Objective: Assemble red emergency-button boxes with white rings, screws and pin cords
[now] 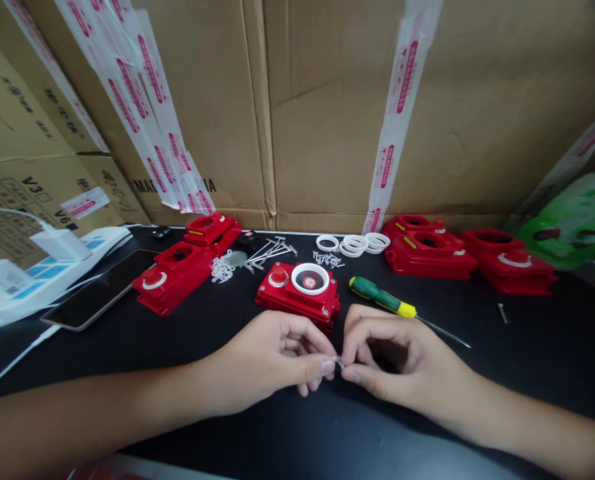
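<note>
My left hand point(277, 360) and my right hand point(392, 360) meet fingertip to fingertip over the black table, both pinched on a tiny metal part point(338, 363), perhaps a screw. Just beyond them lies a red plastic housing point(300, 293) with a white ring and a red button on top. A green and yellow screwdriver point(387, 300) lies to the right of it, its shaft pointing right.
More red housings lie at left point(172, 280) and right point(430, 253). White rings point(354, 244), loose screws point(327, 259) and long metal pins point(270, 253) sit behind. A phone point(100, 290) and power strip point(52, 263) are at left. Cardboard boxes point(327, 113) wall the back.
</note>
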Demonstrator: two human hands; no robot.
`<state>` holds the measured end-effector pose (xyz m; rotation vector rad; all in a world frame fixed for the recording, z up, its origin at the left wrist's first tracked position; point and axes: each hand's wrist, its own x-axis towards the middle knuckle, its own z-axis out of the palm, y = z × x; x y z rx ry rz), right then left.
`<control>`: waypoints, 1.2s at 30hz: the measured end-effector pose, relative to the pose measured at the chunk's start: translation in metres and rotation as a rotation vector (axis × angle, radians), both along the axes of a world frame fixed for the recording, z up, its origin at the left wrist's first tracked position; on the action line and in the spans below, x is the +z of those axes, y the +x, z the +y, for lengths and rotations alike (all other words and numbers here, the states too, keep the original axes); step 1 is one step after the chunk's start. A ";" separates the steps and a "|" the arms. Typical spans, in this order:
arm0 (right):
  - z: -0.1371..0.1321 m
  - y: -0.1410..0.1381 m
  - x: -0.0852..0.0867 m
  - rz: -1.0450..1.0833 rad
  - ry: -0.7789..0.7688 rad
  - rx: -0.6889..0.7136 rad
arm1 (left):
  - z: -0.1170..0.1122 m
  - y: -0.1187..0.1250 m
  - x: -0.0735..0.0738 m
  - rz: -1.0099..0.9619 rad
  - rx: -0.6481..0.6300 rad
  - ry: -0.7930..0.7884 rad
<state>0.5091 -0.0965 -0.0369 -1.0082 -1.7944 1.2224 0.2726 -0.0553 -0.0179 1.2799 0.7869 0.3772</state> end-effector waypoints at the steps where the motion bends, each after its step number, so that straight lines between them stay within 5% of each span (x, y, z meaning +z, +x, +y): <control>1: 0.000 0.000 0.000 0.007 -0.005 0.002 | 0.000 0.000 0.000 0.002 0.004 -0.002; 36: -0.002 -0.004 0.009 -0.017 -0.110 -0.002 | 0.000 0.001 -0.003 -0.008 -0.022 0.079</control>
